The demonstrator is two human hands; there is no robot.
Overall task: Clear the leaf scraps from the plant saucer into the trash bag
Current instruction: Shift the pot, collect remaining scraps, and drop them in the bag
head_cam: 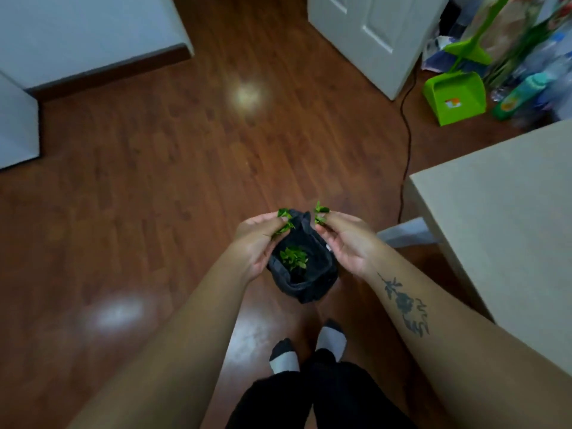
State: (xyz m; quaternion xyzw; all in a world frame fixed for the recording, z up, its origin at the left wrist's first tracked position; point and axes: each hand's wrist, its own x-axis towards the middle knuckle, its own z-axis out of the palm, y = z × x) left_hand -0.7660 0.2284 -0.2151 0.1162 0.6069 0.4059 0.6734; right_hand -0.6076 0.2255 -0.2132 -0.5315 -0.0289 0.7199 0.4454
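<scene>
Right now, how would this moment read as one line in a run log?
left hand: pinching leaf scraps | right hand: pinching scraps | trash bag: open between hands, leaves inside | saucer: not visible

A green dustpan (455,99) stands upper right on the wooden floor (173,144) — a black cable (408,144) runs beside a beige table (507,218), right.

A home room: wooden floor (185,168), white door (371,32), green dustpan (455,94).
</scene>
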